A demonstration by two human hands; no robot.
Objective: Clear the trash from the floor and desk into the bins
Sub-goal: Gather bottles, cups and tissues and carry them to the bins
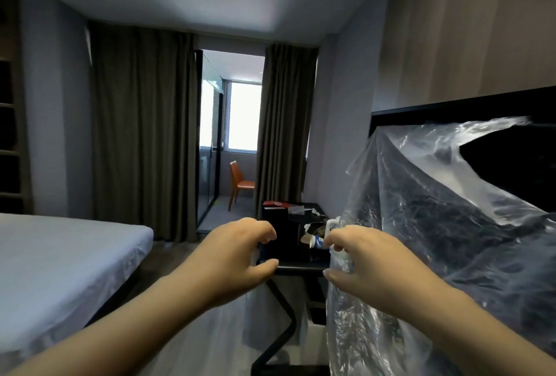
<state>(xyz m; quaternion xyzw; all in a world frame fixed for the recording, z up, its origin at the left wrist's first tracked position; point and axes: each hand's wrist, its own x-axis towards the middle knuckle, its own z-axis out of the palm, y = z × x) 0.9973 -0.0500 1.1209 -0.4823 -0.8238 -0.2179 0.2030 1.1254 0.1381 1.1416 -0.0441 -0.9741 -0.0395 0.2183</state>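
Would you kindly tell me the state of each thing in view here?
clear plastic bag: billowed, held between both hands
left hand: fingers curled on the bag's edge
right hand: pinching the bag's edge
desk: littered with trash
curtains: parted in the middle
orange chair: upright, unoccupied

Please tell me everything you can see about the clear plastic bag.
The clear plastic bag is thin, glossy, wrinkled film, see-through with white glints. It is held up, billowing to the right in front of a black screen and hanging down past the desk edge. The right hand pinches its edge; the left hand seems to hold another part.
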